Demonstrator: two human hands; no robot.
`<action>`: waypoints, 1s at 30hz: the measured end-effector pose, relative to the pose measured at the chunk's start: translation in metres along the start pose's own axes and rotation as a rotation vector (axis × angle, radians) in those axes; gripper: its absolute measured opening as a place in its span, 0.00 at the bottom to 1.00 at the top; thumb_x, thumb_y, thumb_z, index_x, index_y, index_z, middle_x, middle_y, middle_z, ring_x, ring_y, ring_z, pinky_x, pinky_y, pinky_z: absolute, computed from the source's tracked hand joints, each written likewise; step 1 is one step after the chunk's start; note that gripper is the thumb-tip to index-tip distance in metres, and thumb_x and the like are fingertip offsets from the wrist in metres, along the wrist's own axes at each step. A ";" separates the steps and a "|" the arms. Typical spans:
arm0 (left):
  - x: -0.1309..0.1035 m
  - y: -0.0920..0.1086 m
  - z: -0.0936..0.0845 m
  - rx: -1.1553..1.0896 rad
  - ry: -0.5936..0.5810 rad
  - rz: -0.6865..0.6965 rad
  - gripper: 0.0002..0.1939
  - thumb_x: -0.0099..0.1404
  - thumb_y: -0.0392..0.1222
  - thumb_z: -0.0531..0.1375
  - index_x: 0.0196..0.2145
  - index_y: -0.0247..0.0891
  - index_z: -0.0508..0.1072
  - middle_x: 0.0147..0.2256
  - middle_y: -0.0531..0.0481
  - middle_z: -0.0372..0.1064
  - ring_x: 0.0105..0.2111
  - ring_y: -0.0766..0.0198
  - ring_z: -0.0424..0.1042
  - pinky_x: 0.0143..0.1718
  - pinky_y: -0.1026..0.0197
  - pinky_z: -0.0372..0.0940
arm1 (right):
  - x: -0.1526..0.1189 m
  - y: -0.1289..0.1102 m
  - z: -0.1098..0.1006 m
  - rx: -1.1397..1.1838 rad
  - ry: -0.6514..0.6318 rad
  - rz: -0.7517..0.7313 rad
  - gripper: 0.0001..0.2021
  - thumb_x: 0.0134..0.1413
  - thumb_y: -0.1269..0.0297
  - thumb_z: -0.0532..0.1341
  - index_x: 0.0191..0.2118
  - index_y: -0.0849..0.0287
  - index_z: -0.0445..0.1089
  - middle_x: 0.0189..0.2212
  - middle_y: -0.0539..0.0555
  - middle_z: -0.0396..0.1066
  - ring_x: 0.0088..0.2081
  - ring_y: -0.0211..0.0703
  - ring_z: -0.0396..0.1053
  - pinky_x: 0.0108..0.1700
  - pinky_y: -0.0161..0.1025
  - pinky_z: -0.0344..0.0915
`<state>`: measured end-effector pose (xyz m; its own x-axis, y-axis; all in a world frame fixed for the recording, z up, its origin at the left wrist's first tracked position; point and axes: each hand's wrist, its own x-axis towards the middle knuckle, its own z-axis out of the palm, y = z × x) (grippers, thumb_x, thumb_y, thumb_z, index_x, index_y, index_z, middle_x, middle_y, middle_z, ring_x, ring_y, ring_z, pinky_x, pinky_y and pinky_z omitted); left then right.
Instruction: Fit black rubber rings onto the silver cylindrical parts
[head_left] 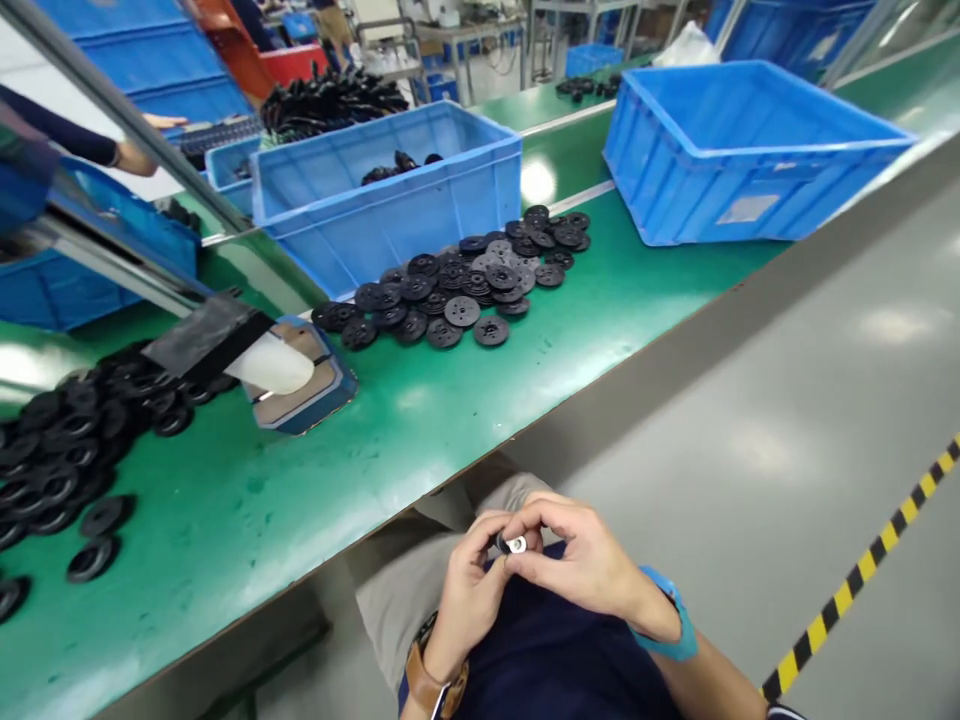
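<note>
I hold both hands low over my lap, off the green bench (420, 420); left hand (469, 590) and right hand (585, 565) pinch one small metal part (516, 545) between their fingertips; black discs (465, 280) lie heaped well apart, beside a blue crate (390, 200).

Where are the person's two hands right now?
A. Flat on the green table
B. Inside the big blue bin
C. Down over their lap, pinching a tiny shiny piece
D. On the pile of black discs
C: the left hand and right hand meet low over the lap, off the green table, fingertips closed around a small silvery part.
</note>
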<state>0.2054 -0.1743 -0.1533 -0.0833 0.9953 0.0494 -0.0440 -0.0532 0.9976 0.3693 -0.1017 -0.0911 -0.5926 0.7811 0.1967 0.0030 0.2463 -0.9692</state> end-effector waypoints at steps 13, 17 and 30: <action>-0.026 -0.017 -0.024 -0.036 0.222 -0.036 0.14 0.67 0.47 0.67 0.47 0.39 0.80 0.42 0.45 0.77 0.44 0.56 0.75 0.47 0.59 0.70 | 0.035 -0.004 0.020 -0.206 -0.143 0.112 0.06 0.56 0.66 0.73 0.37 0.56 0.77 0.29 0.47 0.71 0.31 0.35 0.68 0.36 0.34 0.63; -0.034 -0.019 -0.027 -0.043 0.255 -0.056 0.14 0.66 0.48 0.67 0.45 0.38 0.81 0.41 0.45 0.77 0.42 0.56 0.75 0.46 0.60 0.69 | 0.038 -0.006 0.024 -0.236 -0.164 0.085 0.07 0.56 0.67 0.73 0.38 0.55 0.76 0.30 0.47 0.70 0.32 0.35 0.67 0.35 0.33 0.63; -0.032 -0.019 -0.030 -0.052 0.310 -0.059 0.15 0.65 0.49 0.68 0.44 0.38 0.80 0.41 0.44 0.78 0.42 0.55 0.75 0.46 0.58 0.70 | 0.041 0.003 0.030 -0.198 -0.140 0.044 0.05 0.61 0.63 0.69 0.41 0.56 0.77 0.31 0.50 0.71 0.33 0.37 0.68 0.38 0.35 0.65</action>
<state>0.1790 -0.2076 -0.1756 -0.3777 0.9253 -0.0338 -0.1079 -0.0077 0.9941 0.3213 -0.0863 -0.0900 -0.6945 0.7095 0.1194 0.1806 0.3325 -0.9256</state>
